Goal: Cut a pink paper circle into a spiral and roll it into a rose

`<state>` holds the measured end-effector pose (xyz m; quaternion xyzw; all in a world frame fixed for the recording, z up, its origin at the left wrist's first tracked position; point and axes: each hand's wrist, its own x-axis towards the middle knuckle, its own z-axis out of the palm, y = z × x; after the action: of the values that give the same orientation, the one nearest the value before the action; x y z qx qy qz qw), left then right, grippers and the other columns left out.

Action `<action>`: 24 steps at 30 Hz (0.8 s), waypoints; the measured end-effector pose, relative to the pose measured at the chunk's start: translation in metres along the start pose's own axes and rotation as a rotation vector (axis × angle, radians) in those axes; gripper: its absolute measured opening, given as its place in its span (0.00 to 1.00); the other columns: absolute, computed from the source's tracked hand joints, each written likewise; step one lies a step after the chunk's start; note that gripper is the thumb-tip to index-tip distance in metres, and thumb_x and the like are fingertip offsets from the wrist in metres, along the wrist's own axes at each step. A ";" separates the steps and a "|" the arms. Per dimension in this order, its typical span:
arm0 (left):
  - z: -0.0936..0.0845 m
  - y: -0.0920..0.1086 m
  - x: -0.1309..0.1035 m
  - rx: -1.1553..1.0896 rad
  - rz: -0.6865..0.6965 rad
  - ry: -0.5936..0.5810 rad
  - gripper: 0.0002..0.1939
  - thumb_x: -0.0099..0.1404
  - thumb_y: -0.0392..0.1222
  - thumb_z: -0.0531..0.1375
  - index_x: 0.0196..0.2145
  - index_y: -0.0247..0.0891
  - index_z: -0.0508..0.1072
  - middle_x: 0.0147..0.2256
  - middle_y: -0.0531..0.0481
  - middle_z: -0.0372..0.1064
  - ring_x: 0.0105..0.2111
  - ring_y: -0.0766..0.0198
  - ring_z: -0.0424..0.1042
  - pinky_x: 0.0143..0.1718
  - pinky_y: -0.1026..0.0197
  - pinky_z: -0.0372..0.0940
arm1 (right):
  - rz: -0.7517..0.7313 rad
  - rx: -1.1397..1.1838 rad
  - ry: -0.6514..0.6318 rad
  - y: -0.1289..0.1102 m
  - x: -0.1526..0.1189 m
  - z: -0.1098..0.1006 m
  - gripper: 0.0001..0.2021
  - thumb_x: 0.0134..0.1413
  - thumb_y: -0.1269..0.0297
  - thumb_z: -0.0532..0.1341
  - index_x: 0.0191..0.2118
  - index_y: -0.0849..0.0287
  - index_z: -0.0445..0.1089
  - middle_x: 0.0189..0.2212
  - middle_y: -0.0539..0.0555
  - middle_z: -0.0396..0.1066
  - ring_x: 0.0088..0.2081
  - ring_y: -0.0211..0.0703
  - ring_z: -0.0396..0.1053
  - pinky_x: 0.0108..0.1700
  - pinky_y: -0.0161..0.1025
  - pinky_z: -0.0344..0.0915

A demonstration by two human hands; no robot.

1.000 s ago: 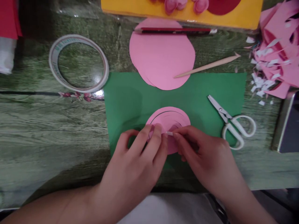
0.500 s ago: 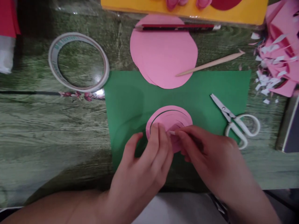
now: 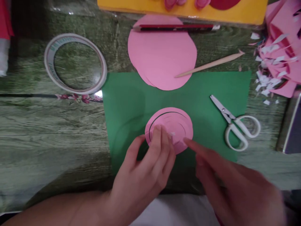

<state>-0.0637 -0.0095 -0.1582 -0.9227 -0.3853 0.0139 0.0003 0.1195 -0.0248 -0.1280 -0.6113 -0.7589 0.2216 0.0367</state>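
A pink paper disc with curved spiral cuts (image 3: 168, 113) lies on the green sheet (image 3: 122, 110). My left hand (image 3: 148, 166) rests its fingertips on the left part of the disc, the thumb bent at its lower left edge; whether anything is under the fingertips is hidden. Beside those fingertips, near the disc's middle, is a small white piece (image 3: 172, 134). My right hand (image 3: 225, 179) is at the disc's lower right, index finger stretched to its edge, the other fingers curled below and apart from it, with nothing seen in them.
White scissors (image 3: 235, 122) lie at the green sheet's right edge. Larger pink circles (image 3: 164, 56) carry a pencil (image 3: 176, 28) and the tip of a wooden stick (image 3: 211, 64). A tape roll (image 3: 48, 59) is at the left, paper scraps (image 3: 284, 47) at the right, a yellow sheet (image 3: 141, 8) on top.
My right hand has let go of the small white piece and moved right and down, its index finger now extended. My left hand has stayed on the disc. The view has shifted slightly.
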 end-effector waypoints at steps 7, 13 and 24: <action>0.002 -0.001 0.004 0.038 0.018 0.039 0.21 0.66 0.32 0.43 0.52 0.31 0.68 0.52 0.41 0.67 0.54 0.56 0.65 0.43 0.56 0.68 | -0.179 -0.097 0.006 0.005 0.003 0.031 0.20 0.59 0.77 0.48 0.56 0.64 0.61 0.25 0.53 0.75 0.18 0.37 0.68 0.20 0.34 0.65; 0.002 -0.001 0.006 0.054 0.047 0.053 0.21 0.66 0.30 0.44 0.51 0.29 0.68 0.51 0.40 0.69 0.53 0.56 0.68 0.41 0.57 0.69 | -0.221 -0.266 0.009 -0.002 0.012 0.026 0.16 0.58 0.77 0.50 0.48 0.67 0.69 0.25 0.54 0.76 0.17 0.36 0.67 0.17 0.34 0.60; 0.008 0.001 0.003 0.061 0.020 0.113 0.17 0.66 0.32 0.50 0.50 0.34 0.69 0.51 0.44 0.69 0.54 0.55 0.65 0.47 0.52 0.64 | -0.364 -0.442 0.049 0.001 0.019 0.022 0.16 0.54 0.79 0.51 0.45 0.68 0.71 0.20 0.50 0.71 0.16 0.35 0.64 0.17 0.36 0.54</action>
<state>-0.0610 -0.0087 -0.1664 -0.9253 -0.3749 -0.0265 0.0503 0.1085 -0.0127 -0.1519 -0.4633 -0.8849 0.0256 -0.0401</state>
